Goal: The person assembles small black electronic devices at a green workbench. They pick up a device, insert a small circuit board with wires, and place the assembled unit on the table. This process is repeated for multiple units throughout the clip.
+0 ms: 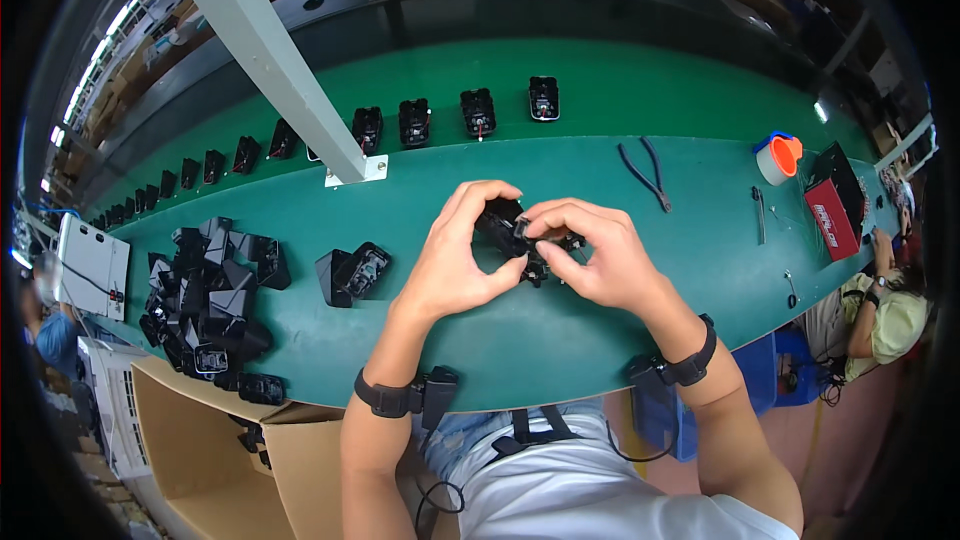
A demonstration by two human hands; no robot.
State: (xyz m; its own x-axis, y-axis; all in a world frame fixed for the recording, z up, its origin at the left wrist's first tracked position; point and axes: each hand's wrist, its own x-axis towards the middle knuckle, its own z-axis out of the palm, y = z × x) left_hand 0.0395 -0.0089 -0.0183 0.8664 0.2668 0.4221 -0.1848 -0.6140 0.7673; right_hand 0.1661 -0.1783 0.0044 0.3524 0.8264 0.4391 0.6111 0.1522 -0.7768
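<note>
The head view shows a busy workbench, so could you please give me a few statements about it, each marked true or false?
1. The left hand and right hand are both at a black part. True.
2. The blue-handled pliers lie to the left of both hands. False: they lie to the right, farther up the green table.
3. A row of black units runs along the green surface beyond the hands. True.
4. Only the left wrist wears a black strap. False: both wrists wear one.
5. An open cardboard box stands at the table's near left edge. True.
</note>
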